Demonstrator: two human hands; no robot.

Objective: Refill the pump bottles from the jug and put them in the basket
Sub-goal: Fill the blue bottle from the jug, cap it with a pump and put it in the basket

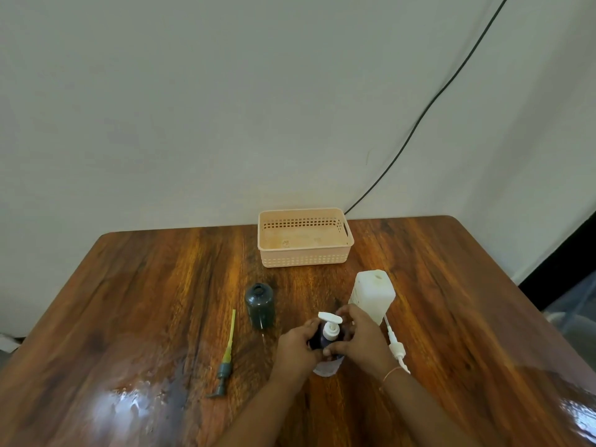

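Both hands wrap a dark pump bottle (325,340) with a white pump head (329,324) near the table's front middle. My left hand (296,346) holds its left side, my right hand (361,340) its right side and neck. A dark green bottle (260,305) stands open, without a pump, to the left. Its grey pump with a yellow tube (227,356) lies on the table further left. The white jug (374,293) stands uncapped just behind my right hand. A white pump (396,345) lies to the right of my right hand. The peach basket (303,237) stands empty at the table's far edge.
The wooden table (145,301) is glossy, with a bright glare patch at the front left. A black cable (419,121) runs down the wall behind the basket. The table's right edge drops off beside a dark floor area.
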